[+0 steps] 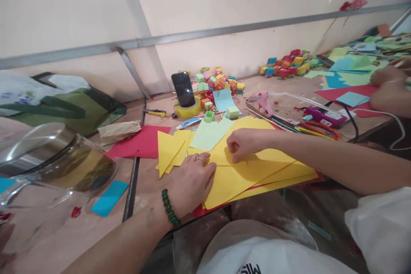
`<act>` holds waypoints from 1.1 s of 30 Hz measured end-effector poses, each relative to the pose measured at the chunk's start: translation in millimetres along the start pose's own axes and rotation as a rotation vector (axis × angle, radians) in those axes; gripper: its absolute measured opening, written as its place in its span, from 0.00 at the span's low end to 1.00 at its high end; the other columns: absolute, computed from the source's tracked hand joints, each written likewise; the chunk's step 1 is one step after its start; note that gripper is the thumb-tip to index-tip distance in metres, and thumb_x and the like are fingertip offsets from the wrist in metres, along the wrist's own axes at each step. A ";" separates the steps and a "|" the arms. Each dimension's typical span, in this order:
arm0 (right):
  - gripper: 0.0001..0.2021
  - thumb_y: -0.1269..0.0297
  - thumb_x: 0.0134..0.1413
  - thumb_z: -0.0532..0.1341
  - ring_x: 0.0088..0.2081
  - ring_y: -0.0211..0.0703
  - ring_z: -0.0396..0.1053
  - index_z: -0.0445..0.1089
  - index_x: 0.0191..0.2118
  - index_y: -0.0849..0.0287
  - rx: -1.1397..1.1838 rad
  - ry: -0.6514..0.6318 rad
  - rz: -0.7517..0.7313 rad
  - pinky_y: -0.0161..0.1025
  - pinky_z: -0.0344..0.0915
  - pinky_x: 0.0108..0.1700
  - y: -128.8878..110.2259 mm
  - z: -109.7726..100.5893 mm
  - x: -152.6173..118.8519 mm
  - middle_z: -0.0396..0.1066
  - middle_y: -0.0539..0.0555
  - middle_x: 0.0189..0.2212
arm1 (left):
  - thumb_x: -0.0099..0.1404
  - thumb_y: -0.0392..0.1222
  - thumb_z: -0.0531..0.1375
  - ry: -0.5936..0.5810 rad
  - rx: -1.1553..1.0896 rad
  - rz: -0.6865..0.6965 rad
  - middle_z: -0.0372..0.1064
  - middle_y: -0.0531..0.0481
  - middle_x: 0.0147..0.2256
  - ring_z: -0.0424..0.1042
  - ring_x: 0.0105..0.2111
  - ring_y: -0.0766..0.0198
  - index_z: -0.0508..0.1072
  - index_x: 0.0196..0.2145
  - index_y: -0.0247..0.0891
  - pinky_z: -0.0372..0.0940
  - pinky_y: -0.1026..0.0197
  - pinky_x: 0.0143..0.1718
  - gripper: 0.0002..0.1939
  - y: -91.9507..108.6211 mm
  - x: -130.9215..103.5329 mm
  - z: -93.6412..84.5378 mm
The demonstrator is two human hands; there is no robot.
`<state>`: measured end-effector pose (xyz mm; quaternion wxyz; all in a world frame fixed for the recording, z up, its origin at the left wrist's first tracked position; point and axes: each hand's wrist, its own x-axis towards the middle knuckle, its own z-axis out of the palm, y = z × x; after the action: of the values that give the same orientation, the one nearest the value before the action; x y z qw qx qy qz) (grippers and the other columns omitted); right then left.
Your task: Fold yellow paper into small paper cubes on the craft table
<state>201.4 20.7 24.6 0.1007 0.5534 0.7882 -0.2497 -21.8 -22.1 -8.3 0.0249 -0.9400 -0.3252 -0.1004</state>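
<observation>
The yellow paper lay stacked on the table. The left hand rested at its left side, open, palm down. The right hand was curled over its middle; whether it gripped anything could not be told. Green paper overlapped its far side, and the phone stood beyond it.

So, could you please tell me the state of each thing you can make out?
Yellow paper, flat, in overlapping sheets
Left hand, resting on the paper
Right hand, curled, grip unclear
Phone, upright, screen dark
Jug, lidded, not empty
Cubes, folded, heaped
Green box, open
Glue gun, lying down, unheld, power unclear
Cutter, lying down, blade unclear
Tube, lying down, cap unclear
Bag, slumped
</observation>
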 end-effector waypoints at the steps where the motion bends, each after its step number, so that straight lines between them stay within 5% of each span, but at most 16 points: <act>1: 0.11 0.58 0.42 0.66 0.29 0.40 0.66 0.72 0.29 0.60 0.032 -0.014 0.008 0.34 0.54 0.27 -0.5 0.7 -3.4 0.72 0.51 0.27 | 0.68 0.37 0.50 0.029 -0.001 0.012 0.69 0.39 0.47 0.70 0.44 0.53 0.74 0.39 0.38 0.68 0.48 0.45 0.13 -0.3 0.0 0.7; 10: 0.13 0.55 0.46 0.62 0.16 0.31 0.57 0.62 0.24 0.58 0.885 -0.057 0.024 0.30 0.55 0.22 -15.3 23.7 -30.6 0.66 0.45 0.16 | 0.64 0.32 0.53 0.454 -0.111 0.305 0.70 0.44 0.42 0.70 0.38 0.61 0.68 0.52 0.42 0.68 0.57 0.39 0.19 8.6 -8.9 -4.7; 14: 0.12 0.59 0.53 0.56 0.16 0.32 0.60 0.61 0.23 0.59 0.920 -0.106 0.091 0.31 0.58 0.24 -27.5 37.6 -32.6 0.67 0.47 0.17 | 0.66 0.43 0.54 0.179 -0.093 0.368 0.71 0.43 0.42 0.70 0.38 0.58 0.69 0.51 0.40 0.68 0.55 0.38 0.17 12.5 -4.8 -4.6; 19: 0.12 0.59 0.50 0.61 0.24 0.40 0.66 0.67 0.22 0.60 0.180 0.062 0.065 0.35 0.54 0.27 -29.9 24.5 -32.2 0.70 0.53 0.20 | 0.66 0.47 0.54 -0.163 -0.113 0.275 0.71 0.45 0.37 0.68 0.37 0.57 0.71 0.42 0.38 0.67 0.56 0.38 0.13 19.4 -0.1 -7.3; 22: 0.12 0.54 0.46 0.65 0.30 0.43 0.68 0.71 0.27 0.58 -0.040 0.127 0.029 0.35 0.52 0.28 -29.7 9.1 -27.3 0.74 0.54 0.27 | 0.67 0.46 0.53 -0.206 -0.093 0.272 0.71 0.44 0.39 0.68 0.39 0.55 0.70 0.43 0.37 0.66 0.53 0.39 0.13 23.1 -0.6 -9.4; 25: 0.13 0.54 0.42 0.67 0.30 0.42 0.68 0.73 0.30 0.58 -0.078 0.041 -0.017 0.34 0.52 0.27 -29.0 0.9 -16.6 0.74 0.53 0.29 | 0.67 0.45 0.52 -0.221 -0.075 0.277 0.70 0.43 0.39 0.68 0.39 0.54 0.69 0.45 0.36 0.66 0.52 0.39 0.13 25.6 -1.4 -10.1; 33: 0.13 0.57 0.42 0.66 0.23 0.36 0.65 0.70 0.21 0.62 0.057 -0.025 -0.074 0.32 0.56 0.26 -6.6 -13.5 20.3 0.69 0.49 0.18 | 0.67 0.43 0.52 -0.266 -0.063 0.278 0.70 0.43 0.39 0.67 0.39 0.54 0.68 0.46 0.35 0.67 0.53 0.39 0.14 26.9 -1.0 -13.5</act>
<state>189.4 42.4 29.2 0.0855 0.5233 0.7994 -0.2826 -8.3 -45.4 5.2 -0.0342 -0.9812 -0.1892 0.0192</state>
